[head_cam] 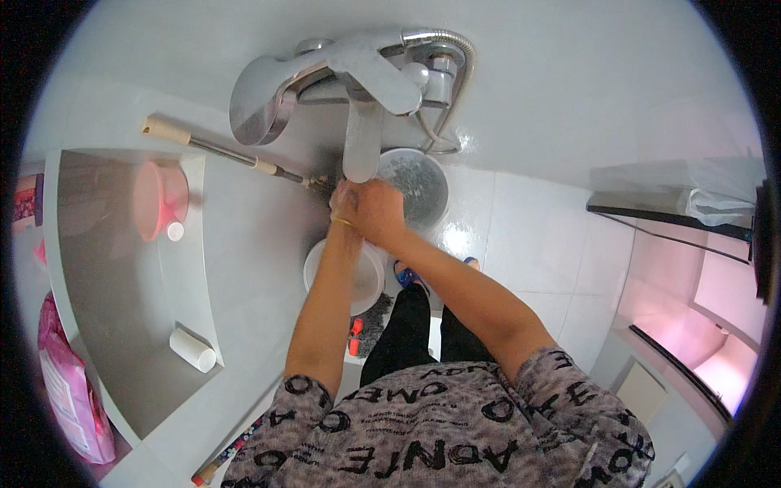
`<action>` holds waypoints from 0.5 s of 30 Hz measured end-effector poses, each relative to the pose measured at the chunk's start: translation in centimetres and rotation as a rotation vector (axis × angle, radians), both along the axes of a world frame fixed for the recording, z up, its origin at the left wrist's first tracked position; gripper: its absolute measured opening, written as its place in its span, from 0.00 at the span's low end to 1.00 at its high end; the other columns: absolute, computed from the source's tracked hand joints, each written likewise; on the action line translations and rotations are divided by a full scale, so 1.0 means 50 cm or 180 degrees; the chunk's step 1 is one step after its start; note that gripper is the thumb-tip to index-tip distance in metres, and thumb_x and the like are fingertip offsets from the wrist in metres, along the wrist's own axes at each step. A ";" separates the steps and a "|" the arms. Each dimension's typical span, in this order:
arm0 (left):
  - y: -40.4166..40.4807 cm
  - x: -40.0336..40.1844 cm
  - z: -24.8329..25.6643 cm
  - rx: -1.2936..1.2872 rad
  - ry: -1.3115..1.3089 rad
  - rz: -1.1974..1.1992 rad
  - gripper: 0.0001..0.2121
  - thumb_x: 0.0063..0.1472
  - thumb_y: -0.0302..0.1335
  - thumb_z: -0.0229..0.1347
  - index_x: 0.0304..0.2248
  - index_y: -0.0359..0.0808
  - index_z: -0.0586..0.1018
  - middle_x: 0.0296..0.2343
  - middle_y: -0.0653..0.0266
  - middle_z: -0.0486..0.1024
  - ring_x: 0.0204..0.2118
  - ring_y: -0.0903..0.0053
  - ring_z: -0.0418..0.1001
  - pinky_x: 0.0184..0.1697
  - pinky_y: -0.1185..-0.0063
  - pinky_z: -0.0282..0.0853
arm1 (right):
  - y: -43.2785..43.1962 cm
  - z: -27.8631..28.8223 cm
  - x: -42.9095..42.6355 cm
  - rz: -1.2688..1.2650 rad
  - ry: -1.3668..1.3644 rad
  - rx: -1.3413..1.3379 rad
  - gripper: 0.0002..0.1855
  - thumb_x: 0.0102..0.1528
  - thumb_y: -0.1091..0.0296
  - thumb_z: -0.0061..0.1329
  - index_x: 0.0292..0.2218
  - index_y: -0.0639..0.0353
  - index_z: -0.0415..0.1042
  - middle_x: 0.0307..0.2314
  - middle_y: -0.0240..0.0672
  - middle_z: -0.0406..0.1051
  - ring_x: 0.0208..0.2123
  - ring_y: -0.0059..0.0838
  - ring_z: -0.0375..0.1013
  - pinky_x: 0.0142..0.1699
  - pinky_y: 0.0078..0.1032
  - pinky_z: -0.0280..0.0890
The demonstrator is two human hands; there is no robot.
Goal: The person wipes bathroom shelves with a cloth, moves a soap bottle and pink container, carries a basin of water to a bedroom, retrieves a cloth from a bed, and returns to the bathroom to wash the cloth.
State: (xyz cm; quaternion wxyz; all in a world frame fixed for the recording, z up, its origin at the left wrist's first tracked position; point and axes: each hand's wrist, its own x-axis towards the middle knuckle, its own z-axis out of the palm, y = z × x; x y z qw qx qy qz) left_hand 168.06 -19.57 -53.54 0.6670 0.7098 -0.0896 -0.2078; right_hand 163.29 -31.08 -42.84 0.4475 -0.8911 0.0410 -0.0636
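Note:
My left hand (345, 202), with a yellow band at its wrist, and my right hand (379, 210) are together just under the spout of a chrome wall-mounted faucet (362, 140). The right hand lies over part of the left one, and the fingers are blurred, so I cannot tell if anything is between them. Beside and partly beneath the hands stands a round bucket (418, 186) with water and foam or bubbles in it. Nearer my body, a white bucket (366, 280) sits partly behind my left forearm. A flexible metal hose (467, 79) curves down from the faucet.
A pole with a cream handle (168, 131) leans at the left. The wall niche (213, 293) holds a pink tub (160, 198) and a white cylinder (193, 351). A purple packet (73, 396) lies farther left. A dark-edged shelf (671, 219) with a plastic bag juts out at right.

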 end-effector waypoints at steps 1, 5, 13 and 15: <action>-0.021 -0.012 -0.007 -0.0141 0.0138 0.0178 0.14 0.57 0.37 0.48 0.37 0.36 0.72 0.34 0.60 0.72 0.36 0.69 0.71 0.39 0.72 0.69 | -0.033 -0.019 0.028 -0.0286 0.0247 0.0210 0.13 0.46 0.62 0.44 0.31 0.62 0.71 0.27 0.50 0.70 0.31 0.51 0.69 0.36 0.42 0.64; -0.112 -0.023 0.071 -0.1612 0.1870 0.0758 0.14 0.58 0.33 0.44 0.41 0.35 0.69 0.36 0.63 0.71 0.39 0.74 0.70 0.39 0.76 0.69 | -0.105 -0.073 0.051 -0.1201 0.0400 0.0544 0.11 0.48 0.61 0.44 0.28 0.59 0.72 0.27 0.46 0.69 0.31 0.46 0.70 0.35 0.39 0.66; -0.061 -0.031 0.056 -0.2153 0.2521 0.0887 0.14 0.58 0.32 0.48 0.42 0.36 0.68 0.39 0.66 0.69 0.42 0.76 0.67 0.42 0.77 0.66 | -0.116 -0.044 0.116 -0.0658 0.1228 0.0232 0.18 0.52 0.53 0.41 0.31 0.60 0.72 0.35 0.44 0.70 0.35 0.47 0.70 0.41 0.38 0.64; -0.102 -0.025 0.185 -0.1879 0.2930 0.0660 0.14 0.58 0.34 0.50 0.41 0.36 0.68 0.39 0.67 0.69 0.43 0.77 0.66 0.45 0.77 0.64 | -0.187 -0.145 0.109 -0.0882 0.1219 0.1798 0.20 0.52 0.51 0.41 0.33 0.60 0.72 0.39 0.46 0.68 0.37 0.47 0.69 0.42 0.38 0.63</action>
